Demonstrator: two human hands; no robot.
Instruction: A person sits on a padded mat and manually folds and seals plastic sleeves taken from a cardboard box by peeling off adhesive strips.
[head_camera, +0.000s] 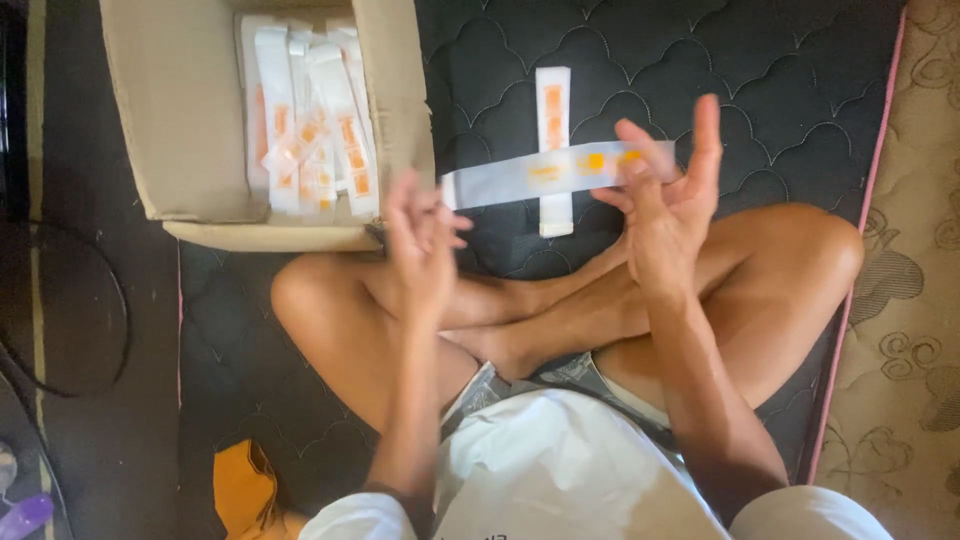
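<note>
I sit cross-legged on a dark quilted mattress (640, 60). Between both hands I hold a long flat white strip with orange marks (520, 178), stretched level above my legs. My left hand (420, 240) grips its left end with bent fingers. My right hand (665, 195) pinches the right end, with the other fingers spread upward. A second white strip with orange marks (553, 105) lies upright on the mattress behind the held one, partly hidden by it.
An open cardboard box (180, 120) at the upper left holds several similar white strips (310, 120). A dark cable (90, 310) curls on the floor at the left. An orange object (245, 490) lies near my left knee. A patterned beige mat (915, 300) runs along the right.
</note>
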